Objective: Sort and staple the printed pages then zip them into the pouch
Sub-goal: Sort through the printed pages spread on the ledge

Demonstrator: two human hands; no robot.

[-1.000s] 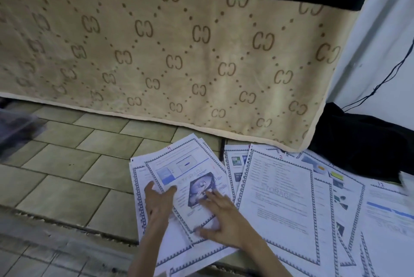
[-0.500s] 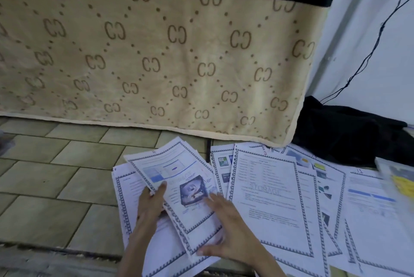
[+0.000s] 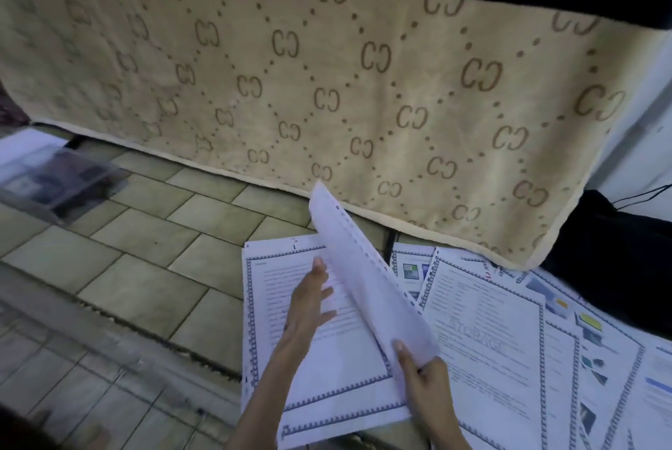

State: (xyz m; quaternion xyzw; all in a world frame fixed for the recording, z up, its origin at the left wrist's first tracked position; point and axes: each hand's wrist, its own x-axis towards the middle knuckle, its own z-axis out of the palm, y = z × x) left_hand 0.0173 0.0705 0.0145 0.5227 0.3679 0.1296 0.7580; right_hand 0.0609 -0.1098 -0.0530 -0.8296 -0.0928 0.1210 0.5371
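On the tiled floor [image 3: 152,231], the right hand [image 3: 425,382] pinches the near corner of a lifted sheet [image 3: 363,282], tilted up on edge. The left hand [image 3: 309,307], fingers spread and relaxed, rests on the bordered page [image 3: 327,369] lying flat below. More printed pages [image 3: 509,340] fan out to the right, below the beige blanket [image 3: 327,86].

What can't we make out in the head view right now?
- Lifted sheet, pinched by right hand: printed face turned away, motion-blurred.
- Page under left hand: body text too small to read.
- Clear plastic box, far left: blurred, contents unreadable.
- Rightmost pages: cut off by frame edge.
- Stapler, pouch: not identifiable.
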